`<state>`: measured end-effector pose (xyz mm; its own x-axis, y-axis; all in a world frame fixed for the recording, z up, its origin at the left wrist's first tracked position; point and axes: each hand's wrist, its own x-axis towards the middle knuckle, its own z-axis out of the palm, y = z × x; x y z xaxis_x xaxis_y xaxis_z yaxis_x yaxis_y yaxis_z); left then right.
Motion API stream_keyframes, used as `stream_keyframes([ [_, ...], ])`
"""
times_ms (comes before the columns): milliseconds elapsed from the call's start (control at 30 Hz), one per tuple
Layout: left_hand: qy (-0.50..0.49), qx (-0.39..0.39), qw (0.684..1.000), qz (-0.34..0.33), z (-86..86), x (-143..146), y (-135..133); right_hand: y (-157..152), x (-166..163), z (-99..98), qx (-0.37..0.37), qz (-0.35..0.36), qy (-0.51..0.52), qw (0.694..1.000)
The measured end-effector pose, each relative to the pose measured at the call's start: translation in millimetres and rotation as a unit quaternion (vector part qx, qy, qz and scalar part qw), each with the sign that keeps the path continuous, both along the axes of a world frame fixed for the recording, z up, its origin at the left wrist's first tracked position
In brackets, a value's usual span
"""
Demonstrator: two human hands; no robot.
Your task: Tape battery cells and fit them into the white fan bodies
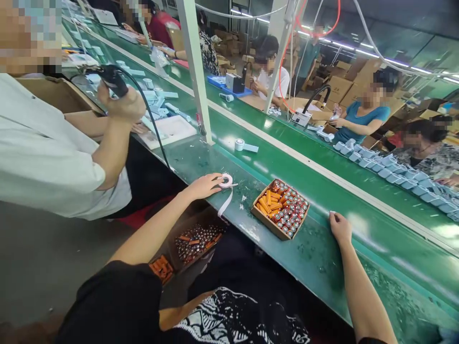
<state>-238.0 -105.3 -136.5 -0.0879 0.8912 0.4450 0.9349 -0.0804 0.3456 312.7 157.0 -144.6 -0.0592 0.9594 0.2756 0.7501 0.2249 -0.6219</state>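
"Batteries (280,209) filled an open carton (271,226) before you on the green tabletop (308,267). How did they lie?"

"Orange ones lay on their sides in a heap at the carton's left; the rest stood upright in a tight pack, round ends up."

"And your left hand (205,186)?"

"It stretched out over the tabletop, fingers extended and touching a white tape roll (225,180), left of the carton. How far the fingers closed on it, I could not tell. A loose tape strip (225,204) ran from beside the roll to the tabletop's near edge."

"Your right hand (340,228)?"

"It was on the carton's other side, well apart from the roll, by the green conveyor belt (315,184). Its fingers were curled in, thumb drawn against them, and a pale scrap (333,213) showed at the tips, too small to identify."

"What else surrounded you?"

"A pale blue device (245,145) lay on the belt beyond the roll. Below the tabletop, a box (174,248) held more batteries in a jumble. To your left, a co-worker in a pale shirt (53,153) raised a dark, corded tool (114,80) beside a white tray (170,129)."
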Motion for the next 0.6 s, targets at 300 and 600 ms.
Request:
stream_keyframes([
  [300, 0.053, 0.134, 0.986, -0.083, -1.6, 67, -9, -151, -104, 47.2, -0.103, 0.249, 0.203, 0.941],
  [600, 0.075, 0.245, 0.951, -0.172, 19.8, 100, -23, -218, -220, 52.5, -0.460, 0.426, 0.262, 0.733],
])
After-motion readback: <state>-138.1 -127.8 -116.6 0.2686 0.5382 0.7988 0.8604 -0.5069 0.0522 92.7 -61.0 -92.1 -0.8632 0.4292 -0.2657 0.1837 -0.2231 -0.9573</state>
